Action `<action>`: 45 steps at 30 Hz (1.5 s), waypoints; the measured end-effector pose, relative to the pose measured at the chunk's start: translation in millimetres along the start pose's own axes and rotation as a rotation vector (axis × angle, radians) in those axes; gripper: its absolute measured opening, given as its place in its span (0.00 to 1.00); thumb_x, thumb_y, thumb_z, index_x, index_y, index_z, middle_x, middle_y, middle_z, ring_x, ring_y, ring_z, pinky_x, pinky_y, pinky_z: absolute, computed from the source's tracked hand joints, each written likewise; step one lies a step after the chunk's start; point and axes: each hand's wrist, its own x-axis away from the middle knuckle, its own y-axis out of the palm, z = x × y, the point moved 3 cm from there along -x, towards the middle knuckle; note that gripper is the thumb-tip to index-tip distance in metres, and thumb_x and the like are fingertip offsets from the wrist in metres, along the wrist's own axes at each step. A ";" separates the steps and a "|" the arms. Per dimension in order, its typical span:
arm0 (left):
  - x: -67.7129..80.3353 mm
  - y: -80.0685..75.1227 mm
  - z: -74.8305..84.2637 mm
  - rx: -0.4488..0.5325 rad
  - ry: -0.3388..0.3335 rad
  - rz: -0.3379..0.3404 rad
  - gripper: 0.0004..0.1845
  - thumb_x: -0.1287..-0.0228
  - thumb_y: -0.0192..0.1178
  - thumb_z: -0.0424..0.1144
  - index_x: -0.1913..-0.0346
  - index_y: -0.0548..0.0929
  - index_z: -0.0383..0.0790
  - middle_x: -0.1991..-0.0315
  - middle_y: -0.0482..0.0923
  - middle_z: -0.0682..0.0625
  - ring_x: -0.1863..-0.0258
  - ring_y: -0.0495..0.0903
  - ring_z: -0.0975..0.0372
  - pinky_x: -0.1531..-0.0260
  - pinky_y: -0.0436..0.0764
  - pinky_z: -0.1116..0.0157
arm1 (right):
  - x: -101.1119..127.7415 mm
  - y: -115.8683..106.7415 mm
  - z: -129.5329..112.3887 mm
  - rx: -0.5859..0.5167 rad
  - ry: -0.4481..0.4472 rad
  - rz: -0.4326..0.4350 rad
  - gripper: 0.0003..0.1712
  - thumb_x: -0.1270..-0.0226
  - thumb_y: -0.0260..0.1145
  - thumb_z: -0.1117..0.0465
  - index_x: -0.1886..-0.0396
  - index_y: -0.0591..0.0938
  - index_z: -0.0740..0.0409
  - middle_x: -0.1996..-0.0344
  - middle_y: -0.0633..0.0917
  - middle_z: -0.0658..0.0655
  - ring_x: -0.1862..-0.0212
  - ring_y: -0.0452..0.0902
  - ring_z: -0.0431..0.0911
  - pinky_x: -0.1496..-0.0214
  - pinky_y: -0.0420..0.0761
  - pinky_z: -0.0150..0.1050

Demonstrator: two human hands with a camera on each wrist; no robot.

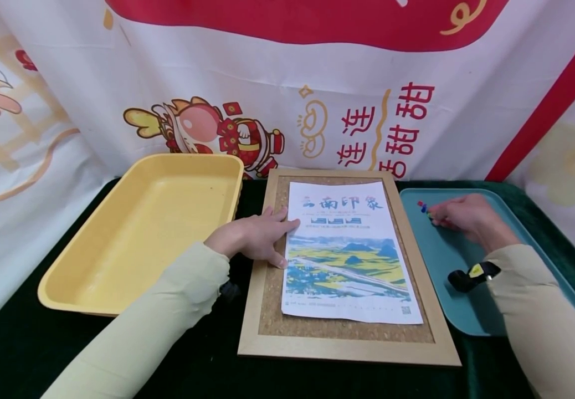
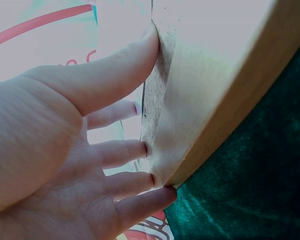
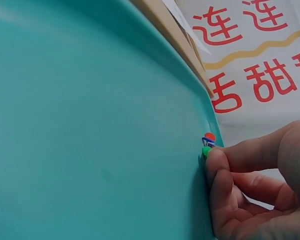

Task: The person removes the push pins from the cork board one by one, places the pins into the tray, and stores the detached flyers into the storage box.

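Note:
A printed poster [image 1: 344, 277] with a landscape picture lies on a wood-framed cork board [image 1: 272, 327]. My left hand [image 1: 262, 235] rests at the poster's left edge, fingers spread over the board's frame and cork. In the left wrist view the thumb [image 2: 125, 70] touches the cork side. Over the blue-green tray [image 1: 454, 293], my right hand [image 1: 467, 216] pinches a small green push pin [image 3: 206, 151] between thumb and fingertips. A red push pin [image 3: 210, 136] and a blue push pin [image 3: 208, 142] sit just beyond it, near the tray's rim.
To the left stands a deep yellow tray [image 1: 168, 205]. Dark green cloth [image 1: 193, 360] covers the table. A printed white curtain [image 1: 267, 66] hangs behind. A black wrist device [image 1: 472, 277] is strapped under the right sleeve, above the tray.

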 end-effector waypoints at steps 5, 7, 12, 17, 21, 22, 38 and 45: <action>-1.5 -0.2 -1.1 -0.004 -0.001 -0.003 0.50 0.25 0.65 0.53 0.12 0.46 0.55 0.11 0.28 0.45 0.12 0.28 0.43 0.15 0.44 0.41 | 4.0 -1.2 -1.4 -0.022 -0.034 -0.012 0.29 0.17 0.56 0.57 0.24 0.73 0.66 0.54 0.86 0.53 0.49 0.75 0.51 0.52 0.80 0.36; -2.0 -0.1 -1.5 -0.005 -0.002 -0.002 0.50 0.25 0.65 0.53 0.12 0.46 0.55 0.11 0.28 0.45 0.12 0.28 0.43 0.15 0.44 0.41 | 5.6 -1.7 -1.3 -0.036 -0.051 -0.016 0.29 0.16 0.56 0.56 0.24 0.72 0.67 0.62 0.85 0.46 0.52 0.76 0.48 0.54 0.81 0.34; -1.4 -0.4 -1.3 -0.001 -0.006 -0.002 0.50 0.25 0.66 0.53 0.12 0.46 0.55 0.11 0.28 0.45 0.12 0.28 0.43 0.15 0.44 0.41 | 11.2 1.6 -7.3 -0.080 -0.069 0.010 0.33 0.15 0.57 0.50 0.22 0.70 0.65 0.58 0.86 0.48 0.53 0.78 0.46 0.53 0.82 0.33; 0.2 -0.6 -2.9 -0.002 -0.015 0.001 0.50 0.25 0.66 0.53 0.12 0.46 0.56 0.11 0.29 0.45 0.12 0.28 0.43 0.15 0.44 0.40 | 19.7 16.2 -33.3 -0.082 -0.137 0.075 0.33 0.17 0.61 0.48 0.22 0.72 0.60 0.32 0.78 0.65 0.39 0.76 0.54 0.42 0.83 0.42; 0.9 0.0 -3.7 0.000 -0.016 0.001 0.50 0.25 0.66 0.53 0.12 0.46 0.56 0.11 0.28 0.45 0.12 0.27 0.43 0.15 0.44 0.40 | 26.4 30.1 -54.4 -0.135 -0.236 0.030 0.34 0.18 0.63 0.50 0.22 0.71 0.60 0.25 0.72 0.67 0.32 0.75 0.59 0.29 0.80 0.55; 0.8 0.2 -3.6 -0.001 -0.014 -0.001 0.50 0.25 0.65 0.53 0.12 0.46 0.56 0.11 0.28 0.45 0.12 0.27 0.43 0.15 0.44 0.40 | 27.8 33.2 -58.3 -0.154 -0.253 0.014 0.34 0.19 0.64 0.50 0.21 0.70 0.61 0.25 0.71 0.67 0.31 0.75 0.59 0.27 0.79 0.56; -3.0 0.1 1.9 -0.005 0.029 0.009 0.50 0.25 0.66 0.53 0.12 0.46 0.54 0.11 0.28 0.44 0.13 0.29 0.42 0.15 0.45 0.42 | 21.0 52.2 -70.6 -0.171 -0.232 -0.022 0.32 0.19 0.64 0.61 0.21 0.68 0.65 0.29 0.75 0.70 0.35 0.82 0.59 0.35 0.84 0.48; 0.1 -0.8 -0.6 0.004 0.018 -0.002 0.50 0.25 0.66 0.53 0.12 0.46 0.54 0.11 0.28 0.44 0.13 0.28 0.42 0.15 0.45 0.43 | 25.6 55.0 -66.7 -0.032 -0.267 -0.021 0.26 0.21 0.68 0.56 0.30 0.80 0.63 0.34 0.81 0.68 0.47 0.88 0.52 0.47 0.90 0.40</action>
